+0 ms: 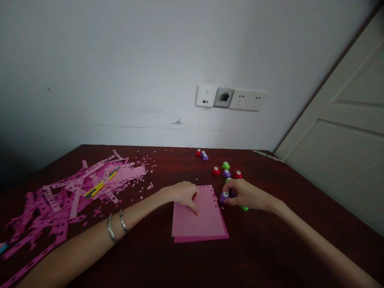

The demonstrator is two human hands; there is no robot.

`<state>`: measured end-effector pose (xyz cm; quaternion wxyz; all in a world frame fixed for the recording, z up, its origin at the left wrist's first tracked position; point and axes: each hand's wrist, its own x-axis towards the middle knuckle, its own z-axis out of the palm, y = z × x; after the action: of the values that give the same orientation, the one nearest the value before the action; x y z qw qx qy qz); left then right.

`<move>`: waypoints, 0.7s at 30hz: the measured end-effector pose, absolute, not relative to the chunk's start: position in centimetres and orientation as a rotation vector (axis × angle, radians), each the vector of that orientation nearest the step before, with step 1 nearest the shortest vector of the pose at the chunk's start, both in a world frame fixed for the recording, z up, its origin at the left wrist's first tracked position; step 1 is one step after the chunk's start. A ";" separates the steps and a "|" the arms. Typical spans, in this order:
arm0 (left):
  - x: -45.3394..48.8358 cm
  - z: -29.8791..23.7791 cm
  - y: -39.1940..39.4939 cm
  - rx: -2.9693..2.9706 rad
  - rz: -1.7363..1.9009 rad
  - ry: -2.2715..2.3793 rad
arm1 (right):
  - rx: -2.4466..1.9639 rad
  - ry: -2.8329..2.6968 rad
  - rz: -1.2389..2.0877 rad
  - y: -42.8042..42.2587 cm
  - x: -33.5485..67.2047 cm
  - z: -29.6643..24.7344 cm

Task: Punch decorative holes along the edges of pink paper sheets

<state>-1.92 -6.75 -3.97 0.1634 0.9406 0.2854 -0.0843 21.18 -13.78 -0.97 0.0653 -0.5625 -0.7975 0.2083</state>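
My left hand point(184, 195) rests on the upper left part of a light pink paper sheet point(198, 226), thumb stretched out and apart from the bent fingers. A darker pink sheet point(201, 240) shows from under it at the bottom and right edges. Small holes line the top and right edges of the upper sheet. My right hand point(244, 194) is closed on a purple craft punch point(224, 196) with an eye-like button, right beside the sheet's right edge. A green punch point(244, 208) lies partly hidden beneath this hand.
Red point(216, 171), green point(226, 165) and purple punches point(226, 173) stand beyond my right hand, with several more farther back. At left lies a heap of punched pink paper strips point(63, 190) with yellow scissors point(100, 187) on top. Tiny cutouts point(150, 186) are scattered nearby.
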 end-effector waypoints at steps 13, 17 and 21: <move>-2.2 -4.4 -6.5 2.672 -0.195 0.737 | -1.955 -2.269 0.192 -9.2 20.9 -2.7; -2.4 -4.2 -6.6 2.637 -0.154 0.719 | -1.933 -2.277 0.161 -9.5 20.9 -2.6; -2.4 -3.3 -5.3 2.438 -0.153 0.608 | -1.828 -2.233 0.145 -10.9 21.3 -1.9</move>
<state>-2.41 -5.27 -3.30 0.3074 0.9216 0.2297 -0.0579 21.26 -10.86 -1.88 0.1259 -0.6277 -0.7666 0.0497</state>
